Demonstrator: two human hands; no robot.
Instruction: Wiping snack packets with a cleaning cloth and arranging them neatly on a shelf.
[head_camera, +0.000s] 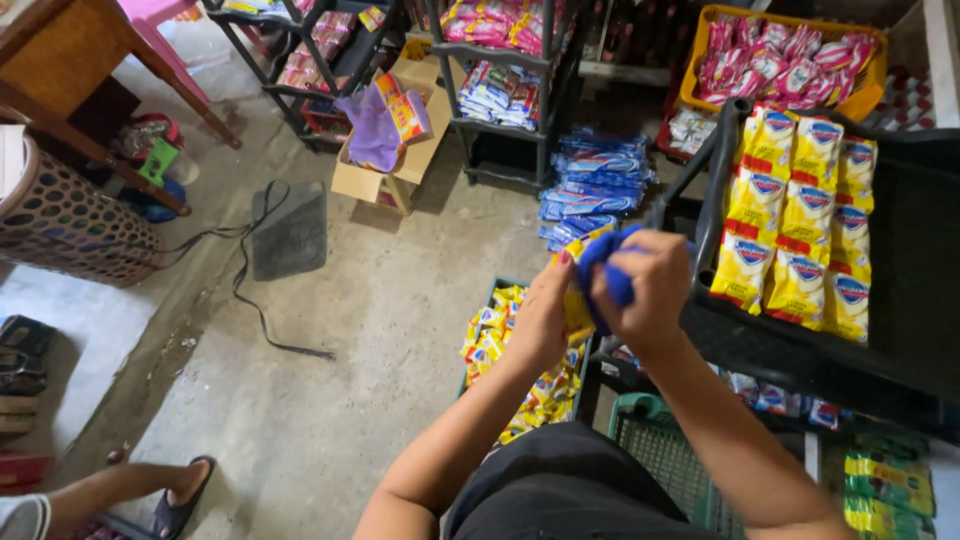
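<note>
**Both hands on a blue-and-yellow bundle beside the shelf**

Head view: my right hand is curled closed around a blue cloth-like bundle; my left hand pinches its yellow part. Both hover just left of the black shelf holding yellow sachets.

The room is dim, lit mostly by soft daylight that comes in from the upper left, where the concrete floor turns pale and washed out near the woven basket. The right side falls into deep shadow around the black shelf. No hard glare shows. Both raised hands, the left hand and right hand, look slightly smeared by motion. Straight lines bow outward at the edges, and the corners go soft.
</note>
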